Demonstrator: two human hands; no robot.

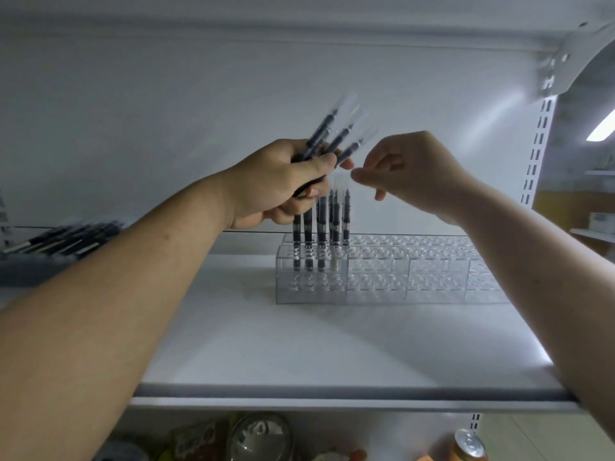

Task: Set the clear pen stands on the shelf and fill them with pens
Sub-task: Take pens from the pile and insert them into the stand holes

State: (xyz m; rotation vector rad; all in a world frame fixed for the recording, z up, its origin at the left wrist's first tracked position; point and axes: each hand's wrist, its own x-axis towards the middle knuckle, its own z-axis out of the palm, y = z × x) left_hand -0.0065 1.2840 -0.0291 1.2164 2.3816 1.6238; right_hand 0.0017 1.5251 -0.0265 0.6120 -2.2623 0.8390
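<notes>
Drink can point(469, 444) below, snack packet point(196, 442), slotted upright point(540, 141) at right

Plenty of room on the shelf point(299, 344) in front of the clear pen stands point(416, 277), wide open white surface right up to the front lip. The stands' right holes are all free from above. Left end is crowded: standing pens point(321, 227) stick up there, with the left grip point(276, 184) and its pen bundle point(332, 134) right over them, right grip point(409, 174) just beside. Pen tray point(26, 271) blocks the far left.
</notes>
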